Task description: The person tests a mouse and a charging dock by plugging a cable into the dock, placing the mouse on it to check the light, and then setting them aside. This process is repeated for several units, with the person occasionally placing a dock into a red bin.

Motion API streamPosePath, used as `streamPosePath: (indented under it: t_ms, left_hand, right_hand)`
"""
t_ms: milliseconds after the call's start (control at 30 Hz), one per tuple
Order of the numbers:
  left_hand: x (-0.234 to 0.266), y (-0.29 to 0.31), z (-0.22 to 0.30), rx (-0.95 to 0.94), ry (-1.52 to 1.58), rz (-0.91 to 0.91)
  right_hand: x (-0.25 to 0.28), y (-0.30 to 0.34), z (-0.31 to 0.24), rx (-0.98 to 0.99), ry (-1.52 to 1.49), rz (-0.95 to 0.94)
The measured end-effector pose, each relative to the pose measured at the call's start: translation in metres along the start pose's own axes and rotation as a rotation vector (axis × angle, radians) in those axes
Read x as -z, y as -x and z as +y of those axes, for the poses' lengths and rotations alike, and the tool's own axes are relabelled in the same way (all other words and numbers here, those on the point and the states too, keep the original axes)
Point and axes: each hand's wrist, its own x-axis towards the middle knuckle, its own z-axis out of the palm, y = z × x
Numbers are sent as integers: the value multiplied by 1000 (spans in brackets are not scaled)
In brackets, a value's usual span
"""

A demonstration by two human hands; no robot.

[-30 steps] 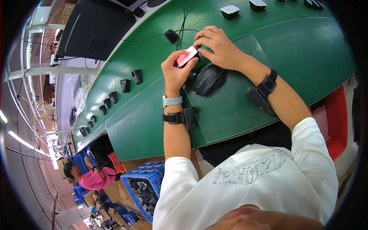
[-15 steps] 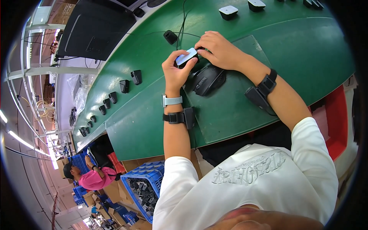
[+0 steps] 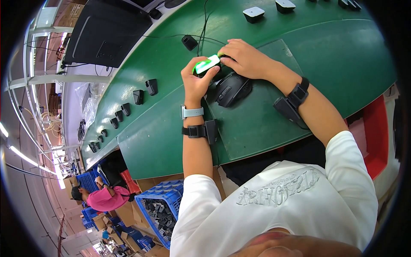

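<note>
1. Left hand (image 3: 196, 81) grips a small black box (image 3: 207, 64), thumb at its near edge and a finger across the top; the right hand (image 3: 246, 58) is bent, its fingertips gathered at the box's 2 o'clock end. Whether they pinch the box or a cable there, I cannot tell.
2. The box is held above the table (image 3: 257, 124), its upper face glowing green and white; no lettering can be read on it.
3. Around it, clockwise: a black computer mouse (image 3: 233, 89) sits near, between 4 and 5 o'clock, any marks too small to read. A black block (image 3: 189, 42) stands near at 11 o'clock, beside thin black cables (image 3: 204, 25).
4. Further off, white-topped boxes (image 3: 254, 13) stand between 1 and 2 o'clock, and a line of dark units (image 3: 151, 87) trails off toward 8 o'clock.
5. A black monitor (image 3: 107, 38) shows its back between 9 and 10 o'clock.
6. At 5 o'clock, the wearer's white shirt (image 3: 295, 214) carries raised, stylised lettering across the chest.
7. Outermost: a red bin (image 3: 376, 141) at 4 o'clock, a blue crate (image 3: 173, 190) of dark parts between 6 and 7, and a co-worker in pink (image 3: 107, 198) at 7.
</note>
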Motion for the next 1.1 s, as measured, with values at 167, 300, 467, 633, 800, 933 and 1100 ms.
streamPosePath:
  t_ms: [167, 300, 467, 633, 800, 933, 1100]
  left_hand:
    - [7, 0, -2, 76, -38, -44]
    - [4, -6, -7, -4, 81, -81]
    - [4, -6, -13, -42, 59, -133]
    - [13, -5, -24, -74, 154, -111]
    - [15, -4, -22, -61, 169, -93]
    - [18, -5, -17, -30, 159, -94]
    - [22, -5, -18, 2, -14, -86]
  right_hand:
    - [-1, 1, 4, 71, -4, 49]
    - [3, 1, -4, -59, -63, 4]
    - [8, -2, -4, -261, -174, -40]
    - [7, -5, -13, -224, -110, 32]
    - [8, -5, -21, -310, -56, 43]
    - [8, -8, -25, -341, -64, 41]
    - [10, -9, -26, -362, -1, 5]
